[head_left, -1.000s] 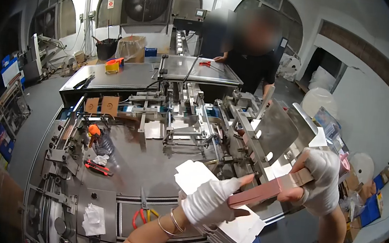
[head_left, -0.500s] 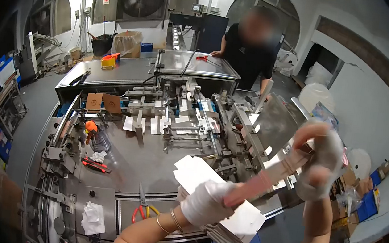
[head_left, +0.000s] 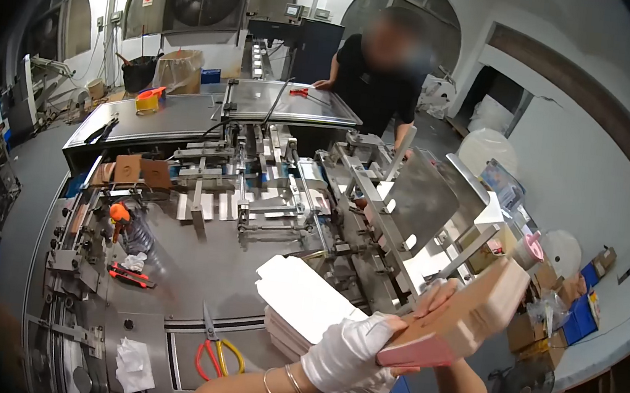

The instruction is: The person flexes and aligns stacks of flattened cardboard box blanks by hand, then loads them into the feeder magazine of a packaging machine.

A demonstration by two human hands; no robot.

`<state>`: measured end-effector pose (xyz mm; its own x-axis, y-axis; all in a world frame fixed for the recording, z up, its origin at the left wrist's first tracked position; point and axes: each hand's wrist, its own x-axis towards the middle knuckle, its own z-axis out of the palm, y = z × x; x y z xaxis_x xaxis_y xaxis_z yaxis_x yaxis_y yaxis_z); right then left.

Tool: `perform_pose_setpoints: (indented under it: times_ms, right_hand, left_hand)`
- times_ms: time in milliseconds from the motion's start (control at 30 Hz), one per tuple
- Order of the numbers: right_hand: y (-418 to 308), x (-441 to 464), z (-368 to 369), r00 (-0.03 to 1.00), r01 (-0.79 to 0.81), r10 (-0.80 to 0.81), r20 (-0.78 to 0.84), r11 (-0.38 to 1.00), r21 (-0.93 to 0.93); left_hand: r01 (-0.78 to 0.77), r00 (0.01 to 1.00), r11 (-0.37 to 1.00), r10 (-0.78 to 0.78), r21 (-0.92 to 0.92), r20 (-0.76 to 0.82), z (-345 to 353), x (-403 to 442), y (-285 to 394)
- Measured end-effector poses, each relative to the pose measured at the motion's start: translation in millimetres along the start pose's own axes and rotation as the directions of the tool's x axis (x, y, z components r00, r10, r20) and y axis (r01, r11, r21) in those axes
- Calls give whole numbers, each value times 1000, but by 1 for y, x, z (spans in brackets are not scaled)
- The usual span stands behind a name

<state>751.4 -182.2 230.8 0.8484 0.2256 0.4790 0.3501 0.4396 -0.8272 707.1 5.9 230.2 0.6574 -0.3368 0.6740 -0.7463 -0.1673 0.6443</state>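
Observation:
My left hand [head_left: 348, 352], in a white glove with bare fingertips, grips the near end of a thick stack of flat cardboard pieces [head_left: 464, 316]. The stack has a brownish-pink face and pale layered edges, and is tilted up to the right. My right hand is mostly hidden behind the stack; bare fingers [head_left: 435, 297] curl over its upper edge and appear to be that hand's. Under my left hand lies a pile of white flat cartons [head_left: 304, 295]. Left of it rest scissors [head_left: 214, 351] with one red and one yellow handle.
A machine with metal rails [head_left: 270, 184] spans the bench. A plastic bottle [head_left: 140, 233], a red cutter [head_left: 130, 275] and crumpled white paper [head_left: 134, 365] lie at left. Across the machine stands a person [head_left: 377, 80]. Boxes and a pink cup [head_left: 531, 248] are at right.
My right hand has come down from the upper right toward my left hand. The stack, seen narrow before, has turned so its broad face shows. The view has shifted right.

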Motion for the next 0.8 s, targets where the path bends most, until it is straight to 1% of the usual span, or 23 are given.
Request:
perform_pose_setpoints:
  times_ms: [33, 67, 100, 133, 167, 200, 267, 300, 333, 367, 400, 433, 467, 533, 633, 667, 700, 733, 800]
  right_hand:
    - [6, 4, 1, 970, 242, -242, -17, 970, 33]
    - [-1, -4, -6, 990, 138, -140, -18, 988, -72]
    - [-12, 3, -11, 971, 166, -162, 179, 986, -11]
    - [-24, 16, -17, 910, 183, -192, 369, 981, 59]
    - [-31, 23, -27, 870, 175, -184, 457, 983, 61]
    - [-32, 23, -26, 889, 180, -220, 402, 974, 135]
    - [-36, 22, -15, 921, 194, -271, 281, 942, 274]
    - [-37, 32, -26, 877, 116, -220, 427, 960, 255]
    - [-40, 32, -22, 904, 55, -152, 399, 968, 244]
    - [-45, 31, -14, 924, -8, -85, 374, 971, 239]
    - [-43, 32, -8, 935, -77, -14, 353, 967, 241]
    - [-31, 35, -35, 890, -215, 44, 453, 917, 335]
    - [-29, 32, -36, 871, -250, 47, 489, 899, 359]
    - [-26, 26, -37, 883, -237, 46, 467, 903, 359]
    - [-23, 19, -39, 912, -190, 41, 408, 923, 334]
    - [-22, 17, -40, 925, -171, 41, 378, 933, 317]
    - [-21, 16, -40, 937, -148, 37, 347, 943, 298]
    - [-20, 14, -41, 949, -120, 28, 315, 954, 276]
    - [-18, 12, -41, 972, -58, 3, 237, 972, 226]
  left_hand:
    - [27, 997, 997, -33, 76, 74, -3, 0, -2]
    - [50, 987, 987, -73, 154, 142, -6, 2, -1]
    - [78, 982, 966, -117, 246, 150, -7, 5, 6]
    - [15, 994, 975, -39, 223, 103, -6, 3, 2]
    - [-50, 998, 978, 40, 204, 57, -2, 0, -6]
    - [-118, 993, 975, 118, 187, 12, 1, -3, -13]
    - [-172, 985, 969, 163, 177, 63, 11, -10, -19]
    - [-195, 980, 965, 183, 173, 83, 14, -12, -19]
    - [-112, 977, 974, 72, 195, 202, 14, -11, -14]
    - [-28, 950, 972, -47, 233, 309, 12, -10, -5]
    - [60, 899, 957, -176, 284, 402, 10, -10, 1]
    - [-14, 894, 952, -125, 306, 430, 10, -9, 4]
    - [-76, 888, 939, -89, 335, 451, 10, -8, 7]
    - [-194, 868, 895, -34, 401, 496, 11, -3, 8]
    - [-37, 868, 941, -136, 336, 478, 18, 11, -2]
    - [-90, 936, 967, 1, 237, 352, 20, 14, -4]
    - [-170, 969, 974, 138, 150, 205, 21, 17, -6]
    - [-271, 962, 959, 268, 78, 47, 15, 20, -3]
    - [-353, 929, 927, 331, -130, -164, -6, 35, 17]
